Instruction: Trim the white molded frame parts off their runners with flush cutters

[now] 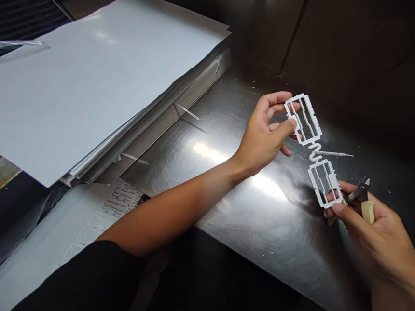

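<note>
My left hand (pixel 260 139) pinches the upper of two white plastic frames (pixel 313 129) between thumb and fingers. A zigzag strip (pixel 315 152) joins that frame to a lower white frame (pixel 325 184), and a thin pointed white sliver (pixel 336 153) sticks out to the right of the strip. My right hand (pixel 378 242) grips small side cutters (pixel 358 193) with a cream handle. Its fingers also touch the lower frame's bottom edge. The cutters' jaws sit just right of that frame, partly hidden by my fingers.
A thick stack of white sheets (pixel 88 83) lies on the steel table (pixel 211 194) at the left. Below it lies a white sheet with cut-out shapes (pixel 120 202). Thin white slivers (pixel 187 111) and small scraps lie on the steel. Dark wall panels rise behind.
</note>
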Tool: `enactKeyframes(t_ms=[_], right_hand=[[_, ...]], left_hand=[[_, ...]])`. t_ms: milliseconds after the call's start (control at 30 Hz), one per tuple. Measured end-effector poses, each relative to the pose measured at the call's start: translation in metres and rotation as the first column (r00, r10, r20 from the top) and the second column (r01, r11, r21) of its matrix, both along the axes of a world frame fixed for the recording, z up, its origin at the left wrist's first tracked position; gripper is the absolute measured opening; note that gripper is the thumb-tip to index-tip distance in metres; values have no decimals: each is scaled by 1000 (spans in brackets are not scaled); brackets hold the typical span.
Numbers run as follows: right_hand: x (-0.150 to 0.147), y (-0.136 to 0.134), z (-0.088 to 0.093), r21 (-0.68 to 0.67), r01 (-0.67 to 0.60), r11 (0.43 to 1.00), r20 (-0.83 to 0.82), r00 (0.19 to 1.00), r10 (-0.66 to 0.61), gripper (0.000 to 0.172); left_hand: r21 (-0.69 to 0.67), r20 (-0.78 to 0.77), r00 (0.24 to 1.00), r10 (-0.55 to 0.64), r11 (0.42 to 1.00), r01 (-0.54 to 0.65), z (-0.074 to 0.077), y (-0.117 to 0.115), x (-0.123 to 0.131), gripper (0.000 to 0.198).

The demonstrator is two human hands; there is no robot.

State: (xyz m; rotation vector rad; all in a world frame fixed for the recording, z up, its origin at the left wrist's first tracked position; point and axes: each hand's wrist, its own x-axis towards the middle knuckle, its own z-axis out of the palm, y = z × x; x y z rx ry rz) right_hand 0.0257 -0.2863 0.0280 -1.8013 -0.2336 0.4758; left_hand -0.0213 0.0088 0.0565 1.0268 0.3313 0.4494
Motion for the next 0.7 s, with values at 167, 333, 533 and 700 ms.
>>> enactKeyframes(t_ms=[167, 333, 533, 700], right_hand=[[3, -2, -3, -15, -5, 1000, 13, 1000, 5, 74], [3, -5, -3, -32, -11, 999, 35, 999, 12, 74], [11, 7, -6, 99, -15, 995, 33, 999, 12, 57], [-8, 22, 13, 113, -50, 992, -90, 994, 61, 59]], left_hand=[[-39, 7, 1000, -16, 999, 16, 5, 1, -2, 28], [0, -1, 999, -38, 999, 38, 11, -2, -7, 27], [151, 25, 999, -44, 988, 40, 0, 4, -5, 33], [261, 170, 984, 49, 961, -93, -11, 6, 0, 63]])
